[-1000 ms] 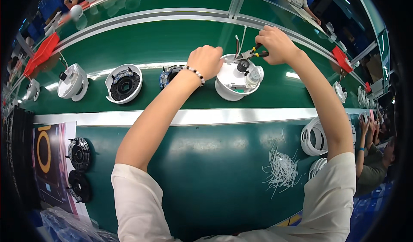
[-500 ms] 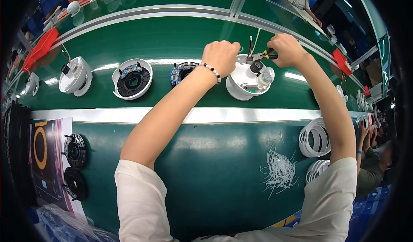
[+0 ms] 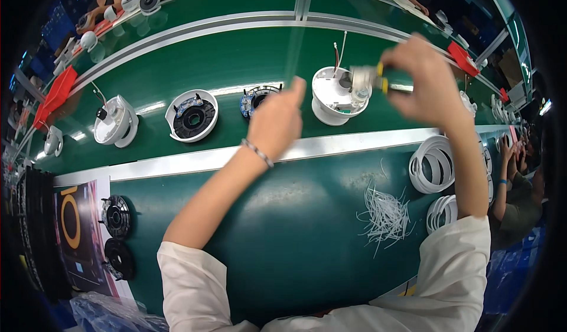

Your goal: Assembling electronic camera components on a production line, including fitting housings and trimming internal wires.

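My right hand (image 3: 422,81), blurred by motion, is closed round cutting pliers with yellow-and-black handles (image 3: 382,77). The pliers' head is smeared and overlaps the right side of a white round housing (image 3: 332,115). Inside that housing are white and clear parts; thin wires (image 3: 337,54) rise from its back. My left hand (image 3: 276,122), with a beaded bracelet on the wrist, is to the left of the housing and apart from it. One finger stretches upward; the others are mostly hidden, and no held thing shows. Behind this hand lies a black ring-shaped part with a blue circuit board (image 3: 248,103).
Left on the green belt are a white housing with a black disc (image 3: 195,116) and another open white housing (image 3: 116,122). Nearer me lie white strip offcuts (image 3: 385,217), stacked white rings (image 3: 432,165) and black discs (image 3: 119,217). A metal rail (image 3: 319,146) crosses between. Co-workers sit beyond.
My left hand has left the white housing and moved left and toward me. My right hand has shifted right with the pliers. The view has turned slightly.
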`<action>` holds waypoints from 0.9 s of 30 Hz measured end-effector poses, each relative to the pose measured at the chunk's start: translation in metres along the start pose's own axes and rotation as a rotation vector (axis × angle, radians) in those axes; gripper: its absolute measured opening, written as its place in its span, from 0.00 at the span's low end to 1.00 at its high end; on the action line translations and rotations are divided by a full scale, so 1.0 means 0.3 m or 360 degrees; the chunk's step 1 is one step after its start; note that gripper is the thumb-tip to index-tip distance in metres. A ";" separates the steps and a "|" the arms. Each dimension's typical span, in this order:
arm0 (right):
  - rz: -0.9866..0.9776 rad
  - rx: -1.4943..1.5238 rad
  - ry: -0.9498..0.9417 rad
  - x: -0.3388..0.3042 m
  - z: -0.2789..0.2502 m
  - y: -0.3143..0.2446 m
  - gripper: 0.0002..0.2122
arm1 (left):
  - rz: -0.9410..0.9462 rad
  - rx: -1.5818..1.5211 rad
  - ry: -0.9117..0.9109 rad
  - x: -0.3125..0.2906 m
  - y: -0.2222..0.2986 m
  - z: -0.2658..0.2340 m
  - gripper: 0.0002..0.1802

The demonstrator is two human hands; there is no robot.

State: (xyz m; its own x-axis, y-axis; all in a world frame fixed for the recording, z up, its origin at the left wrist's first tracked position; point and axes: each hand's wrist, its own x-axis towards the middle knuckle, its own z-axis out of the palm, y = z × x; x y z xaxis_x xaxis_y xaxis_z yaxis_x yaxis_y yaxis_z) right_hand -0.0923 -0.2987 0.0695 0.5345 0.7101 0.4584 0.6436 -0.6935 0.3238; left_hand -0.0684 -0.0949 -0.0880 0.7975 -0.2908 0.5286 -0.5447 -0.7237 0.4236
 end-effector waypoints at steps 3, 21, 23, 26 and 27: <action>-0.0083 0.0604 -0.0307 -0.125 0.084 -0.193 0.16 | -0.0056 0.0510 0.0255 0.041 -0.263 0.072 0.33; -0.0261 0.1691 0.0104 -0.170 -0.045 -0.561 0.13 | -0.0686 -0.0126 -0.0508 0.089 -0.181 0.107 0.27; 0.0203 0.1529 0.0104 -0.101 -0.267 -0.596 0.07 | -0.0760 -0.0380 -0.0222 0.076 -0.126 0.066 0.26; 0.0632 0.1467 0.0134 -0.088 -0.323 -0.725 0.07 | -0.0786 -0.0785 0.0295 -0.018 -0.167 0.027 0.18; 0.0658 0.1494 0.0210 -0.095 -0.314 -0.758 0.08 | -0.0793 -0.1168 0.0355 -0.053 -0.162 0.034 0.16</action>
State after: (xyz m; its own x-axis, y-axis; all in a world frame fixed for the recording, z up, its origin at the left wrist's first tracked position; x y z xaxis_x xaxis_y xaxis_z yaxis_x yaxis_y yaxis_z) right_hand -0.3055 -0.1725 0.0608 0.7833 0.3795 0.4924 0.6216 -0.4655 -0.6300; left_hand -0.0520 -0.0615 -0.1243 0.9575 0.1313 0.2568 -0.2400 -0.1313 0.9619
